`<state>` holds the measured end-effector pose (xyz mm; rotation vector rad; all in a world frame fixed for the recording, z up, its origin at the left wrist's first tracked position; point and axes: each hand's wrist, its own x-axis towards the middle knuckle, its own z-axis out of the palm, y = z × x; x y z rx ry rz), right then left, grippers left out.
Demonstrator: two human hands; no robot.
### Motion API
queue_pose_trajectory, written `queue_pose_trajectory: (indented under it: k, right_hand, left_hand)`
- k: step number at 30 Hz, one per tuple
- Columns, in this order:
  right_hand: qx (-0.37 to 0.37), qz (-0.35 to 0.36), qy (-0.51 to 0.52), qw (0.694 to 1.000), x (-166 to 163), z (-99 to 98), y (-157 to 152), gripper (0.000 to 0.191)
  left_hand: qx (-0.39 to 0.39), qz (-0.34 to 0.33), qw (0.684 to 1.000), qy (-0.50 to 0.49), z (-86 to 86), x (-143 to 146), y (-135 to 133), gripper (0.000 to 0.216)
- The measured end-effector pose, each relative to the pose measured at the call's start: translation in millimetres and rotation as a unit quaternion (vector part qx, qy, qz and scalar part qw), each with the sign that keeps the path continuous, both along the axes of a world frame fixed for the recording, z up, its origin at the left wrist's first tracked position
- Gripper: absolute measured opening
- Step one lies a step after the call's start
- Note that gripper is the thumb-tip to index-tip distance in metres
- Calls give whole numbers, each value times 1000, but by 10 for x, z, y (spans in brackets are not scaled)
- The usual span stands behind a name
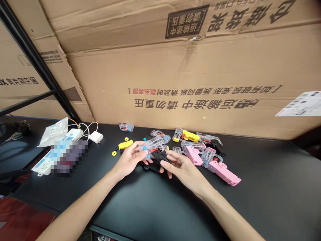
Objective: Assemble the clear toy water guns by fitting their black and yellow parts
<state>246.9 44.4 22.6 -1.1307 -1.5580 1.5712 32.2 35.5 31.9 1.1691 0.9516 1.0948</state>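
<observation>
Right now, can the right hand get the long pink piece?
Probably yes: from the right hand, the near side of the long pink piece looks unblocked, though that hand holds a black part.

I see the toy [155, 150] held up over the tabletop [150, 207] in both hands [131, 159] [184, 169], its clear body [154, 142], blue and red parts showing through, tilted up rightward, its black grip [159, 155] slanting down toward the right.

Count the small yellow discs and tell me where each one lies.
2: the farther disc just behind the yellow block, the nearer disc to the left of that block. More may be hidden.
</observation>
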Motion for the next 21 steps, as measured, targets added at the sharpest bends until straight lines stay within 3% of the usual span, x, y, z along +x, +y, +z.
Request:
queue_pose_trajectory:
  k: [11, 21]
  right_hand:
    - [39, 35, -32, 998, -32, 3, -46, 51]
    - [63, -27, -82, 994, 29, 7, -23, 74]
  left_hand:
    - [-5, -15, 1000, 24, 19, -45, 18, 54]
    - [-4, -21, 1000, 19, 17, -64, 25, 51]
